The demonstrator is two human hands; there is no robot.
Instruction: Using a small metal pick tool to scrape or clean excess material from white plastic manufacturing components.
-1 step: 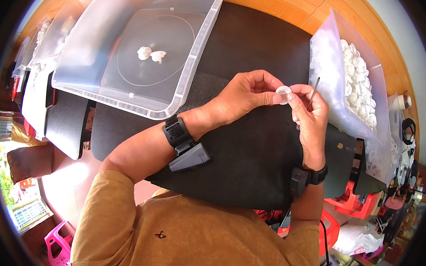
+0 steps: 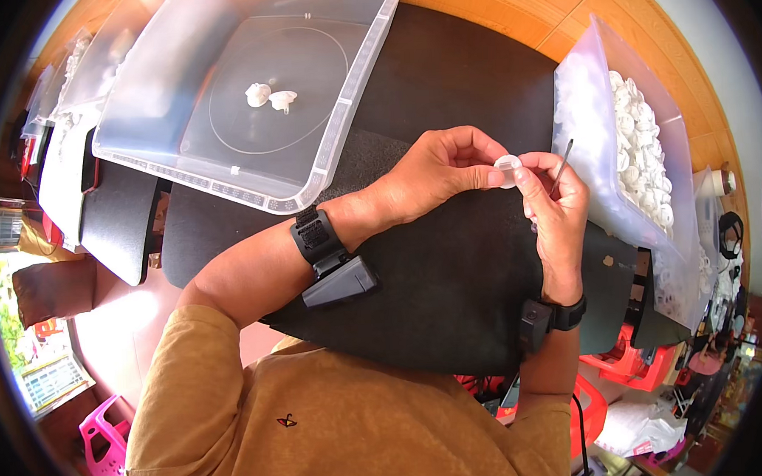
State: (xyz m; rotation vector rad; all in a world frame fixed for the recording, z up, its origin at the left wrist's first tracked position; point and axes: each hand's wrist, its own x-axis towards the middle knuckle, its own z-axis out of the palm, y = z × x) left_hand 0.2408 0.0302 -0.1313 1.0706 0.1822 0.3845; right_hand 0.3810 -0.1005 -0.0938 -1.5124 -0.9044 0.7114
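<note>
Between my two hands, over the black table, is a small round translucent white plastic piece (image 2: 507, 169). The thumb and fingers of my left hand (image 2: 450, 163) pinch its left side. My right hand (image 2: 556, 203) grips its other side with thumb and forefinger. A thin dark metal rod (image 2: 567, 155) also runs through my right hand, its upper end sticking out past the fingers; its kind cannot be made out. Two white plastic parts (image 2: 271, 98) lie close together inside the large clear bin (image 2: 217, 191) at the far left.
To the right stands a clear bin (image 2: 567, 102) heaped with many white plastic parts (image 2: 641, 154). Beneath my hands stretches the black tabletop (image 2: 433, 270). Wood panelling (image 2: 507, 11) borders its far side. A pink plastic chair (image 2: 108, 450) and red stools (image 2: 629, 359) stand on the floor.
</note>
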